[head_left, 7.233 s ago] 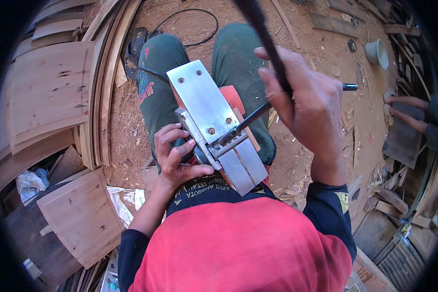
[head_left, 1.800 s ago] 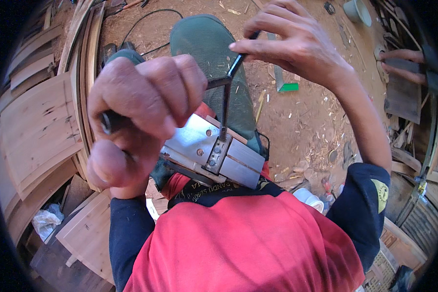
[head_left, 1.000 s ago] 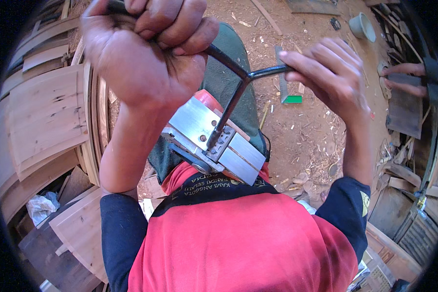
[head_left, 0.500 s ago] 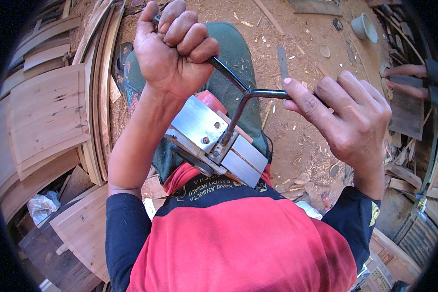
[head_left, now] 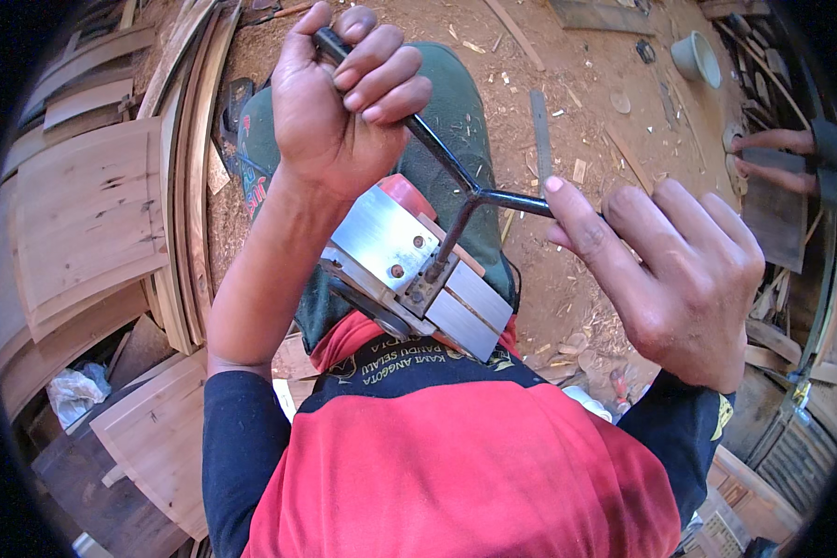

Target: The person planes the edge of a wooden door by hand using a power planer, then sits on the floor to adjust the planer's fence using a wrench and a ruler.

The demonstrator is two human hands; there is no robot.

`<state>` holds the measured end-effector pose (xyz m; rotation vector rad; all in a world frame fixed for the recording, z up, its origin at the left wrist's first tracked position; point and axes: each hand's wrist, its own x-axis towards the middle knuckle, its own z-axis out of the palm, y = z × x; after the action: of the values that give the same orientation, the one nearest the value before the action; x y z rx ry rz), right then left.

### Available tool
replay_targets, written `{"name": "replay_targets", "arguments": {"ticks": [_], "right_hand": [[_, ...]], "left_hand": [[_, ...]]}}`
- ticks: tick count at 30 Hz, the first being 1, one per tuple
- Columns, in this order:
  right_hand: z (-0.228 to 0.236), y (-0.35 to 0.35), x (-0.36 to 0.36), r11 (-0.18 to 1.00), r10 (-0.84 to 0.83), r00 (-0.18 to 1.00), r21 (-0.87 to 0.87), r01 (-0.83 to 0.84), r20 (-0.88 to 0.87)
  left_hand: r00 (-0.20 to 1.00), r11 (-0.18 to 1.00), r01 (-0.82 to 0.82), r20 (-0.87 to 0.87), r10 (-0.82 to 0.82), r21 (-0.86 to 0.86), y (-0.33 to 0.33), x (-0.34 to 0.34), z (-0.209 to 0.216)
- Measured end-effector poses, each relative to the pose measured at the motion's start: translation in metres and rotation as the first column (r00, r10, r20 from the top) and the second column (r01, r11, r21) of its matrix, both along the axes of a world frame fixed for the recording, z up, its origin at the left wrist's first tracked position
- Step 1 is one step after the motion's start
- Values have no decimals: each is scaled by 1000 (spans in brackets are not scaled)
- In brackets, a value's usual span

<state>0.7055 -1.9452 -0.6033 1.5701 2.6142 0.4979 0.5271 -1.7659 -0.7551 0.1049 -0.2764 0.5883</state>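
Note:
An electric hand planer [head_left: 370, 231] lies upside down on my lap, its shiny metal sole facing up. A black Y-shaped socket wrench [head_left: 445, 160] stands on it, one leg reaching down into the slot between the two sole plates. What its tip sits on there is too small to make out. My left hand [head_left: 339, 126] is wrapped round the upper left leg, fingers slightly loosened. With thumb and forefinger my right hand [head_left: 674, 270] pinches the leg that points right, its other fingers curled loosely.
Wooden boards and panels [head_left: 93, 214] are stacked on the left. A steel ruler [head_left: 540, 130] and wood chips lie on the dirt floor ahead. A pale bucket [head_left: 696, 59] stands at the far right, near another person's legs [head_left: 781, 153]. Planks line the right side.
The wrench has turned slightly, its right leg swinging toward me. My right hand came lower with it. My left hand shifted a little right and its fingers loosened.

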Motion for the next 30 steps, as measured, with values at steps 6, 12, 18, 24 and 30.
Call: {"name": "replay_targets", "arguments": {"ticks": [6,12,18,24,30], "right_hand": [[11,-11,-16,981,-103,995,-162,102,1],[16,-10,-16,883,-288,957,-392,259,-16],[16,-13,-6,801,-364,929,-529,280,-60],[-1,-11,6,872,-350,911,-431,232,-218],[-18,6,23,919,-252,912,-375,121,-324]], "left_hand": [[929,995,-94,-363,72,-43,-2,5,6],[976,998,54,-211,-51,11,13,2,-5],[993,989,100,-56,-107,-111,11,20,23],[995,995,99,-17,-99,-32,13,15,15],[997,998,26,-76,-31,-65,15,6,13]]}}
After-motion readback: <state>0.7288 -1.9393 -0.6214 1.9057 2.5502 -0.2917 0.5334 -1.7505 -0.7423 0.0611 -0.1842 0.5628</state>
